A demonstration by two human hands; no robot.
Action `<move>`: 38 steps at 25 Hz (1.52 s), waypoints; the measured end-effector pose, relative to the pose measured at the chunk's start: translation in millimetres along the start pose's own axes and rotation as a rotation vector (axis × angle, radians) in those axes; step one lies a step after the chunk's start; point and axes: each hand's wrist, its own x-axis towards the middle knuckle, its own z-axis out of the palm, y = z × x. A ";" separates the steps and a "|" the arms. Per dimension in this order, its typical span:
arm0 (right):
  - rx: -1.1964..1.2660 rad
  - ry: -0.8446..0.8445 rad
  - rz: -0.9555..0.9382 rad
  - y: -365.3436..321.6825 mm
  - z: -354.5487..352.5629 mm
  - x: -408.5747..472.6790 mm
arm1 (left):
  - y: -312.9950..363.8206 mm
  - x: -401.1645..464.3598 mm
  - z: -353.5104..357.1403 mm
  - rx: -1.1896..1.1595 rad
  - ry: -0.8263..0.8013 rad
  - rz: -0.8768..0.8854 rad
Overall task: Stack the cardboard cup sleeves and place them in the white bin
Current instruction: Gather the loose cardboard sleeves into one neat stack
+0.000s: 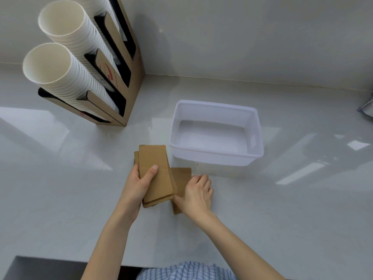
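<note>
left hand [139, 184] grip closed on the uneven stack of sleeves [155, 174], thumb on top. right hand [196, 194] fingers curled on the last sleeve [181, 178], flat on the surface [282, 219]. white bin [216, 158] empty at 1 o'clock. risk: misaligned edges fan apart when lifted.

Both bare forearms reach forward from the near edge. The left hand [139, 182] is closed in a grip, thumb pressed on top. The right hand [198, 194] lies palm-down, fingers curled, just to its right.
</note>
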 end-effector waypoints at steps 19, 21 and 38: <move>1.284 -0.287 0.005 44.7 -83.4 -7.8 | -5.0 0.9 9.5 0.048 -0.045 -0.081; 1.226 -0.278 -0.043 33.0 -84.8 -10.3 | -5.4 -0.9 14.0 0.050 -0.062 -0.096; 0.933 -0.356 -0.017 -6.9 -63.7 -8.2 | -5.7 -5.4 24.0 0.049 0.023 -0.047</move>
